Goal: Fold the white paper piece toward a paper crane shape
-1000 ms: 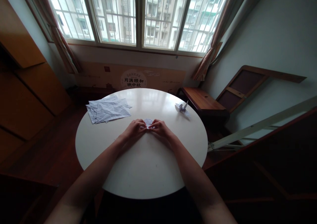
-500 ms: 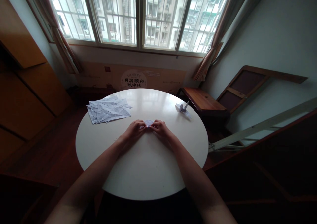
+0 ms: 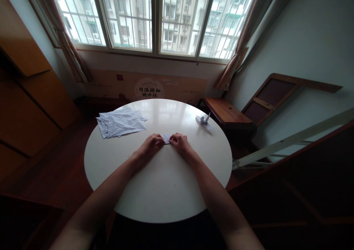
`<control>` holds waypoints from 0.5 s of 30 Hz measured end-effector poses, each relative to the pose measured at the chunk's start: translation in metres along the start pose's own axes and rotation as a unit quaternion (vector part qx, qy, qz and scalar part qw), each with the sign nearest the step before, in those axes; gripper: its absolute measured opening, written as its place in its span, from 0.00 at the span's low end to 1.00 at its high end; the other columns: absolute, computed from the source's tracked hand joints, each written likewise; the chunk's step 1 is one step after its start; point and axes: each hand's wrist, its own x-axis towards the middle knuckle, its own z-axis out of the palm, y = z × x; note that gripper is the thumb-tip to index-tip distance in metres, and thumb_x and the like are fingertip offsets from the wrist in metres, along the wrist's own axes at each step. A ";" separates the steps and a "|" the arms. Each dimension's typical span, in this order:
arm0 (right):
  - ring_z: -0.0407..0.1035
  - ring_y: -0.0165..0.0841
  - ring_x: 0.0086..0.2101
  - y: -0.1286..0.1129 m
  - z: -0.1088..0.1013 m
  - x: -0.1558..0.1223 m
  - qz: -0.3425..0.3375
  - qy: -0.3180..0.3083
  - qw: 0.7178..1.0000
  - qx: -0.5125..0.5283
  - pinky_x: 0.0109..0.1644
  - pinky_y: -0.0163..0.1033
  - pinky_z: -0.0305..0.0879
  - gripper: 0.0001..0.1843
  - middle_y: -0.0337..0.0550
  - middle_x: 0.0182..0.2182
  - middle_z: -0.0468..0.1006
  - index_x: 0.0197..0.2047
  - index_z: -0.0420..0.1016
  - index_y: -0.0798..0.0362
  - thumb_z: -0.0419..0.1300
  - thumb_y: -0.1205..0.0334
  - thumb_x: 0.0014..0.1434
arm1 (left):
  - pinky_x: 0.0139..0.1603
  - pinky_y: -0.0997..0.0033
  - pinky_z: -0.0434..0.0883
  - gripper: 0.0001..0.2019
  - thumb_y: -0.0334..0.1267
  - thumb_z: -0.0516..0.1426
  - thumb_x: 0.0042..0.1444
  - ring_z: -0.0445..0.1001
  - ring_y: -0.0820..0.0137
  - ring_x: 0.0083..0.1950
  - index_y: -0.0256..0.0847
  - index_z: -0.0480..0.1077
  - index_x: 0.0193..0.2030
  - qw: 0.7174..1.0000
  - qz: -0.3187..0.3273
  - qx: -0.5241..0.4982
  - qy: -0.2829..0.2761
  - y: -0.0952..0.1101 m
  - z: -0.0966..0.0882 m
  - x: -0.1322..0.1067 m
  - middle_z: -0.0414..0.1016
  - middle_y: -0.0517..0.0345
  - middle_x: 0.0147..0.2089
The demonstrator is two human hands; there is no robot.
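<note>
Lying between left hand and right hand, small folded paper, both hands pinching its sides, forearms slanting inward over the surface.

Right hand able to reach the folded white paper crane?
Likely yes: only round white tabletop shows between the right hand and the folded white paper crane, though that hand touches a small folded pale paper.
</note>
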 end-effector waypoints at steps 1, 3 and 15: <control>0.68 0.32 0.35 0.000 0.000 0.000 0.001 -0.001 1.000 0.001 0.50 0.42 0.54 0.05 0.40 0.32 0.75 0.35 0.79 0.50 0.61 0.61 0.58 | 0.43 0.69 0.69 0.08 0.32 0.56 0.56 0.75 0.68 0.39 0.42 0.79 0.35 1.000 0.001 -0.003 0.002 -0.001 0.001 0.000 0.78 0.54 0.38; 0.68 0.32 0.35 0.000 0.000 0.000 0.004 -0.002 1.000 0.004 0.49 0.42 0.54 0.05 0.40 0.32 0.75 0.36 0.79 0.49 0.61 0.62 0.57 | 0.44 0.69 0.69 0.08 0.32 0.57 0.56 0.75 0.68 0.39 0.43 0.79 0.35 1.000 0.002 -0.004 0.005 -0.002 0.002 0.000 0.78 0.54 0.38; 0.66 0.38 0.41 -0.003 -0.002 0.001 -0.017 0.001 1.000 0.008 0.50 0.45 0.51 0.06 0.43 0.35 0.76 0.34 0.82 0.47 0.63 0.66 0.55 | 0.44 0.68 0.69 0.09 0.30 0.56 0.55 0.74 0.69 0.39 0.42 0.79 0.34 1.000 0.002 0.011 -0.005 -0.001 0.000 0.000 0.77 0.54 0.38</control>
